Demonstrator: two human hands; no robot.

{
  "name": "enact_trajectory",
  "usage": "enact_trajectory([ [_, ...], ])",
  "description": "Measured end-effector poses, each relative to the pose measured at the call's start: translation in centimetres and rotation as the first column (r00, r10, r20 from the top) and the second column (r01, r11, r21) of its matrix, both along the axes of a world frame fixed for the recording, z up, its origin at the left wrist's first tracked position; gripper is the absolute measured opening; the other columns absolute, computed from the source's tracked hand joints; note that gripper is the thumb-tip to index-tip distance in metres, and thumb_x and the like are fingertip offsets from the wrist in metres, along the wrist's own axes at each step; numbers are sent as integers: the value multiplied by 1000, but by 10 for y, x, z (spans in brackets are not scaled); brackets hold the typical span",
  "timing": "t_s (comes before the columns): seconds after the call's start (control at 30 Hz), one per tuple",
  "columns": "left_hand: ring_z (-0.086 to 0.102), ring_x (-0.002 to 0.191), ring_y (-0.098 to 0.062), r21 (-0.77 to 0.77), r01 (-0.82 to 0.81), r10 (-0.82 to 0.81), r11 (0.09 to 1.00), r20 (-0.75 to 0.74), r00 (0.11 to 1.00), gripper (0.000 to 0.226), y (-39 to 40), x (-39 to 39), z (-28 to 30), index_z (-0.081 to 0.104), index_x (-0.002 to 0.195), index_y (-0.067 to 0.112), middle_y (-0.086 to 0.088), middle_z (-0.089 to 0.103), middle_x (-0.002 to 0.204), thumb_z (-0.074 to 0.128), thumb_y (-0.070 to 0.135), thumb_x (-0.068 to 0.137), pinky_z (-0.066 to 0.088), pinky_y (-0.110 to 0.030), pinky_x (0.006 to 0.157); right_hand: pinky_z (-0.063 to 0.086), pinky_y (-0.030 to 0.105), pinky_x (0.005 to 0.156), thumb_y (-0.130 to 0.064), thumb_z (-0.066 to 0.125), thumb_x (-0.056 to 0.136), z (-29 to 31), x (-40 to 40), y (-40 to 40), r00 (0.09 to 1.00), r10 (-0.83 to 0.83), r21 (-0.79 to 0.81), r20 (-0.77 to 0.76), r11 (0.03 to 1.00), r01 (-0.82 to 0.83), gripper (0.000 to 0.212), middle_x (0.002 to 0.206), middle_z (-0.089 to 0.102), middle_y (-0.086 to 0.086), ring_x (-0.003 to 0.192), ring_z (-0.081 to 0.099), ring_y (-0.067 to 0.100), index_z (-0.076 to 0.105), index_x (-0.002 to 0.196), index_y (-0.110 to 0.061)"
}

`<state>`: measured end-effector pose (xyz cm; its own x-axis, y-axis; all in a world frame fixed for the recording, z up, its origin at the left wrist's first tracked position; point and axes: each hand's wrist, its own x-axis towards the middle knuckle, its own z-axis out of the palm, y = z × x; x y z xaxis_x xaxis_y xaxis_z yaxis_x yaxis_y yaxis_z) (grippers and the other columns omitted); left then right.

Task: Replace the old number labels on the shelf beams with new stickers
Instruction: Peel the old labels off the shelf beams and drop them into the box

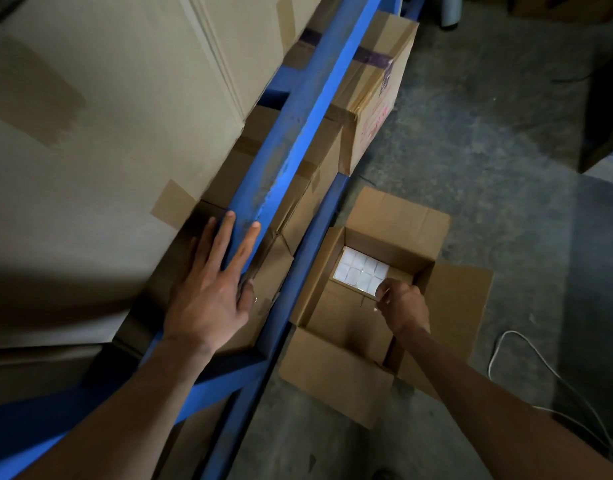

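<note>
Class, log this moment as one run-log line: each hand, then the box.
left hand: flat on blue shelf beam | right hand: pinching something small, unclear | open cardboard box: on floor, white packets inside

We can read no text anywhere. Red print marks a carton (374, 123) far beyond our left hand (208, 299). It is too blurred to make out.
</note>
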<state>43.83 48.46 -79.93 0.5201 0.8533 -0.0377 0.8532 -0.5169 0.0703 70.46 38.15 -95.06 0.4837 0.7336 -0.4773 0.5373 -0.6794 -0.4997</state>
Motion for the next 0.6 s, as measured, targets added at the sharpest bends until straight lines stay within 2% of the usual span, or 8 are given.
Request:
enact_trajectory([
  [0.1,9,153,-28,-9,-5,5,1000,3,1000,82,0,0,0,7,156,35,0,-1,167,55,31,90,45,-54,106,48,33,76,-5,54,88,-2,1,0,1000,19,-12,24,1000,-18,22,99,69,12,96,59,32,67,94,-21],
  [0.2,7,153,-27,-18,-6,6,1000,1,1000,83,0,0,0,6,156,36,1,-2,167,55,32,90,44,-54,107,45,32,74,-9,60,88,-5,3,0,998,44,3,44,999,-44,16,100,69,10,97,58,30,66,96,-22],
  [0.33,7,153,-27,-19,-11,11,1000,8,1000,82,0,0,1,7,156,36,1,-2,167,55,31,91,44,-53,108,53,35,76,-12,62,88,-6,4,1,996,56,18,66,998,-57,15,98,69,7,94,63,28,65,98,-23],
  [0.47,9,153,-27,-8,-2,3,1000,14,1000,81,0,0,1,9,156,34,-1,1,167,56,30,90,40,-53,111,51,37,83,-15,61,91,-8,4,0,992,89,3,86,996,-89,25,110,66,5,101,60,26,61,112,-27],
  [0.6,10,153,-27,3,8,-8,1000,25,1000,80,1,-1,-2,11,156,34,-1,2,167,56,28,90,38,-52,113,53,38,84,-15,60,91,-8,1,2,991,110,-10,80,994,-110,24,109,69,3,102,61,26,62,112,-27],
])
